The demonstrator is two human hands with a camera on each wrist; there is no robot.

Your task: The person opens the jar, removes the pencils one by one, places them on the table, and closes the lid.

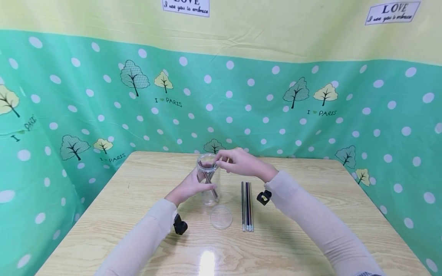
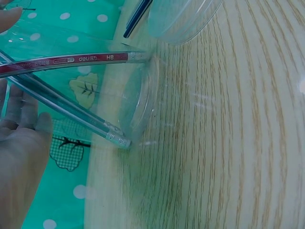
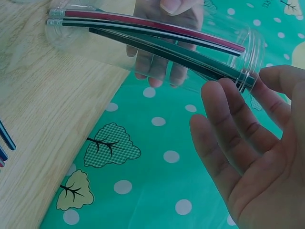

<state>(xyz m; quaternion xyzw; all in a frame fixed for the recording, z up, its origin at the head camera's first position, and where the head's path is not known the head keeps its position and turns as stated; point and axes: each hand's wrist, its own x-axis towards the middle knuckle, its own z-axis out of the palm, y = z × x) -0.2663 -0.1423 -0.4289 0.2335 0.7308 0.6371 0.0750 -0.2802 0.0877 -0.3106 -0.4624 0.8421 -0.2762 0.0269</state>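
Observation:
My left hand (image 1: 193, 186) grips a clear plastic jar (image 1: 208, 200) around its side, and the jar stands upright on the table. Several pencils lean crossed inside, among them a maroon pencil (image 2: 90, 59) marked HB and darker pencils (image 2: 71, 107) with metal-banded ends near the jar's bottom. Over the mouth, my right hand (image 1: 238, 163) pinches a dark pencil (image 3: 167, 56) by its upper end between thumb and index finger. Most of that pencil is inside the jar, its lower end above the bottom. The other right fingers extend loosely outside the rim.
A round clear lid (image 1: 221, 217) lies flat on the wooden table (image 1: 138, 237) in front of the jar. Right of it, several pencils (image 1: 247, 207) lie side by side in a row. A green patterned curtain (image 1: 248, 96) hangs behind the table's far edge.

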